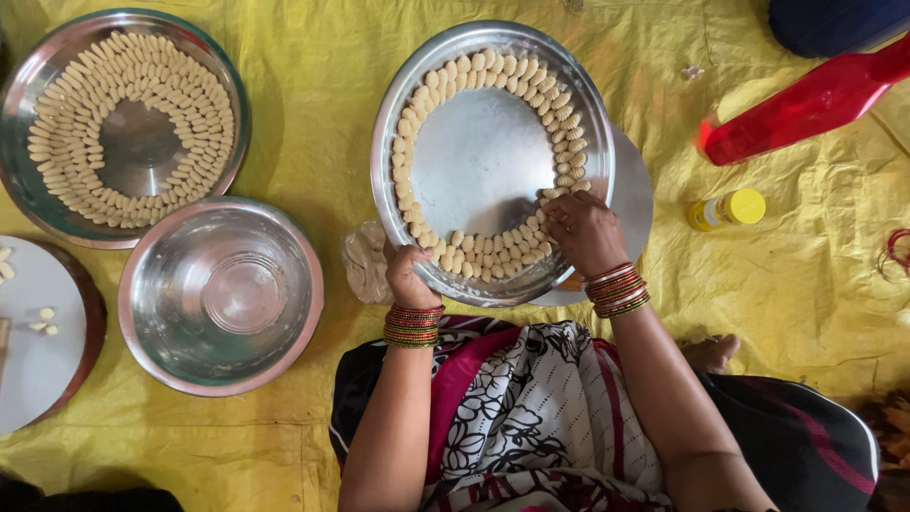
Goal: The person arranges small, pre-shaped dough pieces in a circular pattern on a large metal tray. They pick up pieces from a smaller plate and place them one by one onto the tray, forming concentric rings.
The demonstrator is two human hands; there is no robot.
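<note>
A round steel plate (483, 156) lies in front of me on a yellow sheet, with small ridged dough pieces (493, 248) laid in rings along its rim. My left hand (408, 277) grips the plate's near edge at the lower left. My right hand (583, 230) rests on the plate's lower right, its fingertips pinched at a dough piece in the ring. Both wrists wear red and gold bangles.
A second steel plate (33, 190) at the far left holds several rings of dough pieces. An empty steel bowl (220, 294) sits below it. A white round board (38, 351) is at the left edge. A red bottle (806, 104) and small yellow-capped jar (727, 209) lie right.
</note>
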